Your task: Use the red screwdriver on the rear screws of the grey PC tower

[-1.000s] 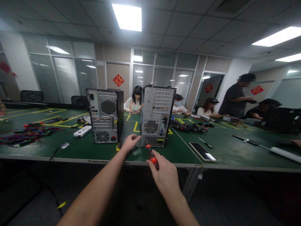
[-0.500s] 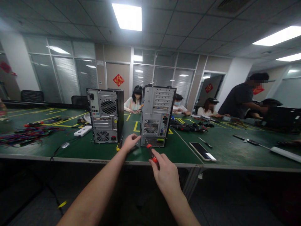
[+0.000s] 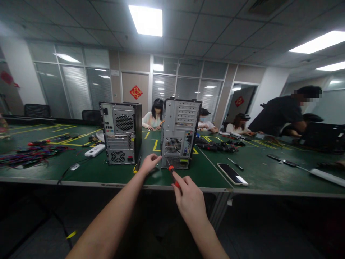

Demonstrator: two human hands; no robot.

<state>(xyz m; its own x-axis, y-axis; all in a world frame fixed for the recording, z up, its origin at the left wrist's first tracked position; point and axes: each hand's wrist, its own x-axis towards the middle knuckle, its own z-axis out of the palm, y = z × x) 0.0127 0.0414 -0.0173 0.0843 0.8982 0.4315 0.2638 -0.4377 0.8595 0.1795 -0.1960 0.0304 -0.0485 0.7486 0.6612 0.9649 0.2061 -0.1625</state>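
My right hand (image 3: 190, 196) is closed round a screwdriver (image 3: 171, 169) with a red and black handle. The screwdriver's thin shaft points up at the lower left of the back panel of a computer tower (image 3: 172, 118). Whether its tip sits in a screw is too small to tell. My left hand (image 3: 150, 163) is at the tower's lower left edge, fingers stretched towards it and seemingly touching it. The tower stands upright with its back towards me. Between my left hand and a second upright computer tower (image 3: 118, 133) lies a yellow and black screwdriver (image 3: 136, 167).
On the green table (image 3: 202, 176) lie a phone (image 3: 232, 174), a dark pen-like tool (image 3: 235, 163) and a white power strip (image 3: 95, 150). Bundled cables (image 3: 35, 153) lie at left, black cables (image 3: 221, 145) behind the tower at right. Several people work across the table.
My right fingers have shifted slightly on the screwdriver handle, the index finger now further up it. My left hand and both towers stay put. A standing person at right has leaned further right.
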